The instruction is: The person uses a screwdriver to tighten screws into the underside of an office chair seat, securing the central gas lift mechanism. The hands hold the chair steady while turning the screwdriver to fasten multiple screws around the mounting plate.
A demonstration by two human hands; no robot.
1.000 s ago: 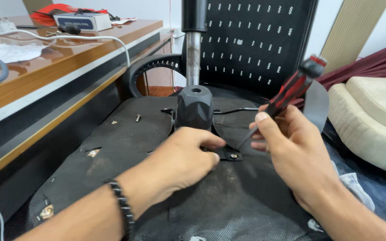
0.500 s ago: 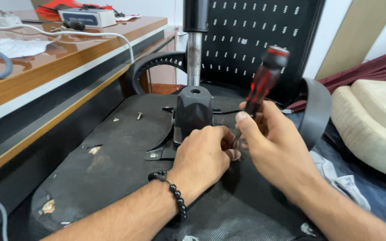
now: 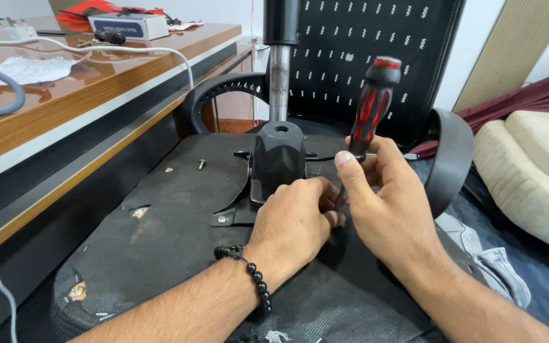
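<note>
Wooden desk (image 3: 96,95) left; cream cushion (image 3: 535,171) right; white wall (image 3: 484,38) behind; daylight.

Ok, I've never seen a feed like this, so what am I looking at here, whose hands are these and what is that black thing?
The camera sits on a person's head and looks down at their own bare hands. The black surface is the underside of an office chair seat, turned over beside a wooden desk. A black mechanism housing with a metal column stands on it. The right hand grips a red and black screwdriver, nearly upright. The left hand, with a bead bracelet on its wrist, rests at the housing's base, where the tip is hidden. A loose screw lies nearby.
</note>
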